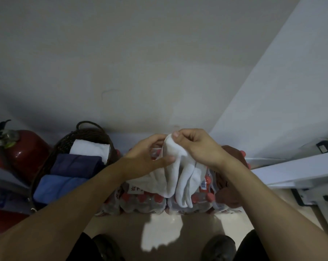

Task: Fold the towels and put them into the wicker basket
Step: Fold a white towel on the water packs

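White towel (175,172): it hangs in the air in front of me, over the packs of bottled water (155,201), bunched at the top and trailing down in loose lobes.
Right hand (195,146): thumb and fingers pinch the top edge of the towel.
Left hand (150,154): it holds the same towel just beside the right, thumb laid along the cloth, fingers curled behind.
Step in hand: I judge I am finding the corners to start a fold.
How to do it well: slide my hands apart along the top hem until the cloth hangs flat, then bring edge to edge; folding while it is bunched would give a lumpy roll.
Wicker basket (65,142): to my left on the floor, already holding a white towel (90,149), a dark blue one (76,164) and a lighter blue one (55,187) in a row.
Risk: room left in the basket looks tight, so the fold should match the others' width.
Fire extinguisher (25,149): beyond the basket, well apart from my hands.
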Motion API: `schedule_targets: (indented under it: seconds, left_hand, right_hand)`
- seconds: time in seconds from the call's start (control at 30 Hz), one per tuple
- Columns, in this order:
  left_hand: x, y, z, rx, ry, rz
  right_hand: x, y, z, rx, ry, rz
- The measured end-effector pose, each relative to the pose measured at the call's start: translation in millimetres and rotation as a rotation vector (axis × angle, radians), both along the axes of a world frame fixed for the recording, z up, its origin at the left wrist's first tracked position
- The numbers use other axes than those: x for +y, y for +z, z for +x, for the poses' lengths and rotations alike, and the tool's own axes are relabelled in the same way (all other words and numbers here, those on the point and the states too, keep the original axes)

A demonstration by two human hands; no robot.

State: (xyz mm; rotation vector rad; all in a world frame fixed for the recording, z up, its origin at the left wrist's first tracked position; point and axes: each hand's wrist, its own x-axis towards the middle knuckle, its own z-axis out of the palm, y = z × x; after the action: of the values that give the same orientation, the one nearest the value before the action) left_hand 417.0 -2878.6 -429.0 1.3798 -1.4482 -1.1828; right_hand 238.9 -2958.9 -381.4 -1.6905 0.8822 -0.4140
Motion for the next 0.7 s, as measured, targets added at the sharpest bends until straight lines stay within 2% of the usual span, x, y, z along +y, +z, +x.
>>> schedule_targets:
  seconds: [0.07, 0.2, 0.3, 0.47, 0.63, 0.7]
  left_hand:
    - [-3.7, 1.5, -7.3, 0.033, 0.072, 0.000]
    - [-8.5, 5.0, 0.1, -0.103, 0.182, -0.058]
    - [-7.3, 11.6, 11.2, -0.114, 0.244, -0.107]
    - [-3.9, 19.3, 26.1, -0.054, 0.341, -0.121]
    - [-1.3, 18.6, 38.4, -0.067, 0.369, -0.092]
    - [-1.6, 16.4, 40.7, -0.081, 0.430, -0.102]
  right_hand:
    - [-1.7, -2.9, 0.8, 0.013, 0.024, -0.010]
    - [-9.7, -9.7, -4.0, 0.058, 0.026, -0.046]
    - [-19.8, -16.9, -12.6, 0.202, 0.064, -0.085]
    - [-31.7, -34.4, -25.3, 0.558, 0.138, -0.177]
    - [-36.1, -47.6, -33.3, 0.648, 0.111, -0.049]
    - [-36.6, -50.6, -33.1, 0.725, 0.142, -0.071]
